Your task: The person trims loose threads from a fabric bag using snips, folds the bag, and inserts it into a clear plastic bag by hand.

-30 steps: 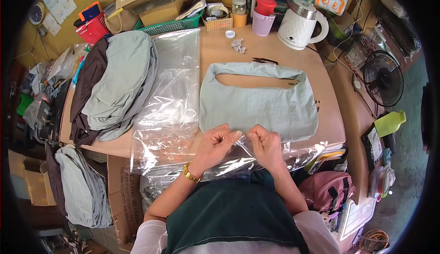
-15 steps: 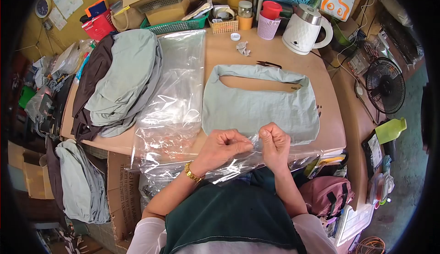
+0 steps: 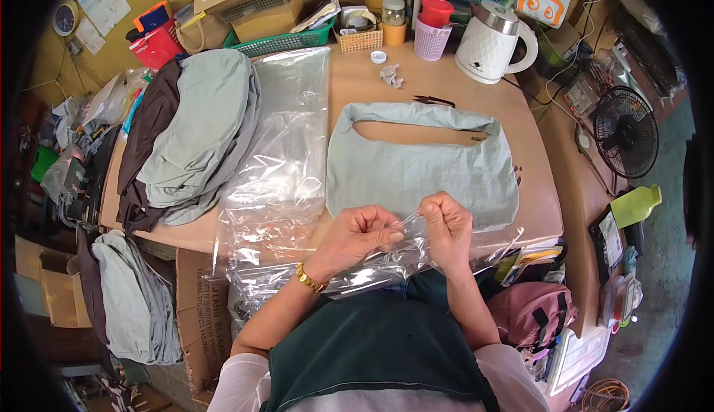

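Note:
At the table's front edge, my left hand (image 3: 362, 235) and my right hand (image 3: 446, 222) both pinch a clear plastic bag (image 3: 372, 272). A short gathered strip of its film stretches between the fingers, and the rest hangs over my lap. Just beyond my hands a pale grey-green fabric shoulder bag (image 3: 424, 178) lies flat, its strap loop pointing away from me. Left of it is a stack of clear plastic bags (image 3: 286, 144), shiny and creased at the near end. A gold watch (image 3: 310, 278) is on my left wrist.
Folded grey-green and brown bags (image 3: 197, 129) are piled at the table's left, with more hanging (image 3: 134, 293) below. Dark thread snips (image 3: 434, 101) lie beyond the shoulder bag. A white kettle (image 3: 489, 44) stands at the back right, and a black fan (image 3: 626, 131) stands further right.
My hands have drawn slightly apart, and a strip of clear film now shows between them. The plastic over my lap has shifted. The shoulder bag stays in place.

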`<state>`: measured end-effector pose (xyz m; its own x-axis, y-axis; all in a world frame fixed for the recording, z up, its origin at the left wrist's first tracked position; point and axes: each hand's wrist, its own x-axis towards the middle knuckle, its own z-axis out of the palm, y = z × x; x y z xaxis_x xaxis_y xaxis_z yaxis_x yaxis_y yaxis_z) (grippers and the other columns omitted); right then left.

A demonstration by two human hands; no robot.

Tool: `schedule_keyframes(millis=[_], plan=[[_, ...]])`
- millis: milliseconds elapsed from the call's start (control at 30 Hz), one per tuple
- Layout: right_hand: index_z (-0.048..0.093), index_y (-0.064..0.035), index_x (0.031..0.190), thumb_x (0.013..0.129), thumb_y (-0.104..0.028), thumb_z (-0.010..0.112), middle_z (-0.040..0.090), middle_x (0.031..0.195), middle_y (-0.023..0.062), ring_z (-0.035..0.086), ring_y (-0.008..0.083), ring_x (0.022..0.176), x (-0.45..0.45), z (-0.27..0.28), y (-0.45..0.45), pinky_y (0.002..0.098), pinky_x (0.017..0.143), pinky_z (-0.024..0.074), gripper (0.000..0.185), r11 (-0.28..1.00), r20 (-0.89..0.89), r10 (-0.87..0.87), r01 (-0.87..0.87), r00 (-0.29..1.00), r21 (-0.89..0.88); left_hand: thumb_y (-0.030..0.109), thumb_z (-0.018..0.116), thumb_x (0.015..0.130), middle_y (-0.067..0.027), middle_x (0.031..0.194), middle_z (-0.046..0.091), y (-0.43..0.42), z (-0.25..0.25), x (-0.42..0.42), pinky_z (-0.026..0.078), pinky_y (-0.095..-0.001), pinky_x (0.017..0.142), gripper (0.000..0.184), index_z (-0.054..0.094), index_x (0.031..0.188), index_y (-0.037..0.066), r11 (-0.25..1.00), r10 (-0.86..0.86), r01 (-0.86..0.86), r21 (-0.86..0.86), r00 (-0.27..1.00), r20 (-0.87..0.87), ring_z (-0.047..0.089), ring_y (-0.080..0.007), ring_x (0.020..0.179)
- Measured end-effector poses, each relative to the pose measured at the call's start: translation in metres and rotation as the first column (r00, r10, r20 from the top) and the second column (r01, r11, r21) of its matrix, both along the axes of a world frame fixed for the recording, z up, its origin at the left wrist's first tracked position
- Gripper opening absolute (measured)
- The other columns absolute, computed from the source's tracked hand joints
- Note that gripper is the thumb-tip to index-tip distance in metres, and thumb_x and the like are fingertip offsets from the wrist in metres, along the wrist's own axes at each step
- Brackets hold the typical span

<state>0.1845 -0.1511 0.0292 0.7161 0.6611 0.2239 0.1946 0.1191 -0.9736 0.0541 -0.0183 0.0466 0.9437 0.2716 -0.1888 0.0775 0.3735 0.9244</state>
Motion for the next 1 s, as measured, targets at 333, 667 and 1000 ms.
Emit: schedule_keyframes(millis=[333, 667, 1000], plan=[[0.069, -0.0001, 0.086, 0.088, -0.01, 0.068, 0.067, 0.081, 0.0095, 0.057, 0.0153, 0.09, 0.011, 0.014, 0.001, 0.0307, 0.079, 0.0449, 0.01, 0.871, -0.083, 0.384, -0.331, 0.92, 0.362, 0.03, 0.058, 0.098, 0.0052, 0.068, 0.049, 0.001, -0.004, -0.008, 0.031, -0.0219, 0.054, 0.032, 0.058, 0.079, 0.004, 0.972, -0.151, 0.2, -0.123, 0.934, 0.325, 0.038, -0.0041, 0.059], [0.068, -0.003, 0.077, 0.091, -0.025, 0.067, 0.065, 0.067, 0.0035, 0.057, 0.0116, 0.063, 0.02, 0.011, 0.003, 0.0437, 0.104, 0.0337, 0.026, 0.813, -0.092, 0.582, -0.578, 0.808, 0.072, 0.018, 0.061, 0.094, -0.0028, 0.085, 0.051, 0.038, 0.034, -0.009, 0.035, -0.0224, 0.066, 0.025, 0.051, 0.076, 0.006, 0.965, -0.262, 0.248, 0.091, 0.857, 0.444, 0.045, -0.009, 0.074], [0.067, -0.0049, 0.08, 0.079, -0.01, 0.076, 0.064, 0.083, 0.0045, 0.06, 0.0163, 0.088, 0.012, 0.023, 0.015, 0.0316, 0.084, 0.0462, 0.011, 0.865, -0.254, 0.5, -0.465, 0.828, 0.185, 0.026, 0.058, 0.099, 0.0064, 0.068, 0.052, 0.045, 0.055, 0.014, 0.034, -0.0208, 0.054, 0.027, 0.059, 0.082, 0.005, 0.787, -0.236, 0.185, 0.588, 0.972, 0.011, 0.041, -0.0012, 0.061]])
